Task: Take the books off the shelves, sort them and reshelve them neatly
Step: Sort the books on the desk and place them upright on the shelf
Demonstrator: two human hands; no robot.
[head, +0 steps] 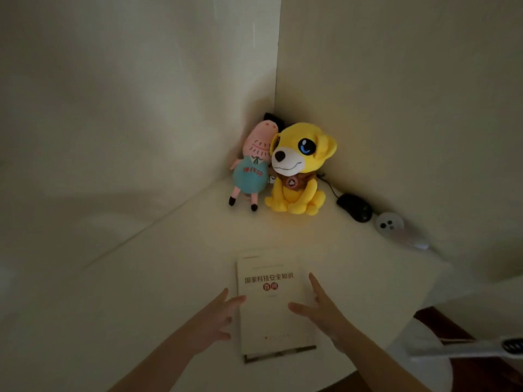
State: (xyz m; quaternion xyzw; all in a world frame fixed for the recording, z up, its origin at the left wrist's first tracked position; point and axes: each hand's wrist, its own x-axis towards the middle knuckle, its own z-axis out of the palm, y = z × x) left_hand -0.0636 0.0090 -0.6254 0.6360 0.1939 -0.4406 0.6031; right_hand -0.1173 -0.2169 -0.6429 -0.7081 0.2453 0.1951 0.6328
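- White book (271, 304) flat on worktop (169, 278), well in front of yellow plush dog (297, 171).
- Left hand (218, 318) and right hand (322, 309) flank book, fingers straight, gripping nothing.

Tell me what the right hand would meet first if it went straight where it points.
The right hand sits at the edge of the book; past it, the line runs to the feet of the pig or the dog, too close to call.

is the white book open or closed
Closed. The white book lies flat, front cover up with its printed title showing and no pages spread. The left hand and right hand flank it, fingers straight.
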